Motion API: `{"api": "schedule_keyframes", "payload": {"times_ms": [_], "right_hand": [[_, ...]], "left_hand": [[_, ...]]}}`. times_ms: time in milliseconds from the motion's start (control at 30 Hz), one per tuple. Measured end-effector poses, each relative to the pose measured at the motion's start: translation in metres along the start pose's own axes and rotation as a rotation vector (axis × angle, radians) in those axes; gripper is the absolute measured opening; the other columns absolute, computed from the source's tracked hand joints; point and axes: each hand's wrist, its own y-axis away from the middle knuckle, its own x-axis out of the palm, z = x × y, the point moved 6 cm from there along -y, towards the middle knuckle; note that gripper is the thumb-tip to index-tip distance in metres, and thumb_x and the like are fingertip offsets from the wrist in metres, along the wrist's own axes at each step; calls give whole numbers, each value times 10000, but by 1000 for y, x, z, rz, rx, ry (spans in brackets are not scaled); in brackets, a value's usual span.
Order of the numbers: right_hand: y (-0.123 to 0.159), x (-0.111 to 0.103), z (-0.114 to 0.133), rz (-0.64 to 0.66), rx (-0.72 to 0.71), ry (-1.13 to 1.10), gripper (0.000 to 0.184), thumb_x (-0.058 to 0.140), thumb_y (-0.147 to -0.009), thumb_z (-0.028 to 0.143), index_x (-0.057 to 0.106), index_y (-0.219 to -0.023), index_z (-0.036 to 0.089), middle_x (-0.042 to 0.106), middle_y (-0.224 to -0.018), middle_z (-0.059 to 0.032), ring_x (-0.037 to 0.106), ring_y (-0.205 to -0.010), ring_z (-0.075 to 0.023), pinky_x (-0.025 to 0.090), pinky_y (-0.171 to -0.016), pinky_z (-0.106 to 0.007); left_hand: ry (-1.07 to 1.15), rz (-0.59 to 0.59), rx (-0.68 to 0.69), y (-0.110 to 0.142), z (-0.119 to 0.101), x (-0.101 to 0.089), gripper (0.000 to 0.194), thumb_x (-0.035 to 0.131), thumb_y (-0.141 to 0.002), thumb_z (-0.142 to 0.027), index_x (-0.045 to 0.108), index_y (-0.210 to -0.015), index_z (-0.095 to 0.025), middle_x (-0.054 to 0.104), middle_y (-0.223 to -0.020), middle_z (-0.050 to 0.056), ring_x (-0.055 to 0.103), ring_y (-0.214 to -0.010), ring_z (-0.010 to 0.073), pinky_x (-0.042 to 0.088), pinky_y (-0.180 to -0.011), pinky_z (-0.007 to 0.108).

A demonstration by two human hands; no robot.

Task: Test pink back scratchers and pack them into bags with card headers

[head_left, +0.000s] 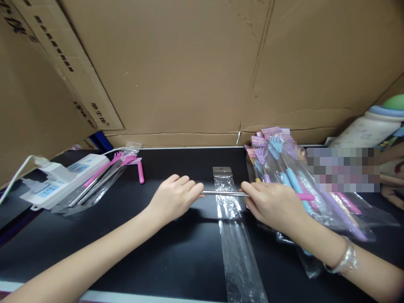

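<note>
A back scratcher with a thin metal rod (pixel 224 193) and a pink handle (pixel 305 196) is held level above the black table. My left hand (pixel 175 197) is closed around its left end, hiding that end. My right hand (pixel 274 206) grips it near the handle, whose tip sticks out on the far side. Beneath the rod lies a long clear plastic bag (pixel 241 261). Close by my right hand is a pile of bagged back scratchers (pixel 296 181) with blue, purple and pink claws and handles.
At the left, a white power strip (pixel 65 179) with plugs lies beside pink back scratchers (pixel 104 179) in clear bags and a loose pink handle (pixel 140 171). Cardboard walls (pixel 189 67) enclose the back. A pale bottle (pixel 366 130) and another person's hand (pixel 393 181) are at the right.
</note>
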Motion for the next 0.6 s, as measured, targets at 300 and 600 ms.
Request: {"api": "schedule_keyframes", "payload": {"times_ms": [300,600], "right_hand": [[2,12,24,34,-93,-50,143,433,-735,59,464,-682,188,545,-509,7,497,-441,-129,247,-527,-273],[-5,1,15,29,-92,-71,228,421,-889,279,520,-711,175,557,-549,4,512,-471,-126,191,-501,-273]], "left_hand": [[115,28,30,2,-22,13,291,381,-951,-290,448,-689,-184,496,-532,-30,459,-512,137,244,-513,285],[120,50,29,0,-14,11,266,399,-932,-281,470,-694,-184,523,-555,-27,500,-530,131,264,-521,279]]}}
